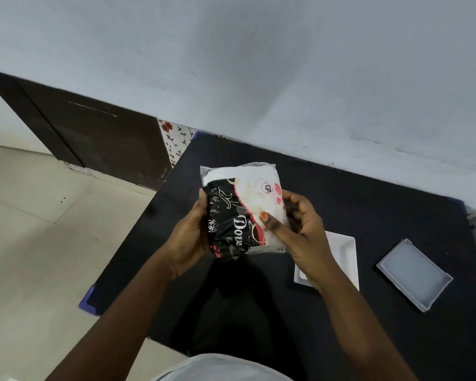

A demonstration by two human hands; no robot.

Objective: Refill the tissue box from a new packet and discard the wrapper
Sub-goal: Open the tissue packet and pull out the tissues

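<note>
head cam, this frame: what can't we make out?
- White tissue box: right hand and forearm cover its near-left part; contents not visible.
- Tissue packet: whether it is opened yet; left hand and right thumb cover its edges, the far end is blurred.
- Packet print: only partly legible, creased.
- Clear lid: which way up, unclear.
- Black table: near edge cut off by the frame.

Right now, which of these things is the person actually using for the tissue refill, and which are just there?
In use: tissue packet, held by left hand and right hand; white box; clear lid.

Just there: black table, dark door, floral cloth.
</note>
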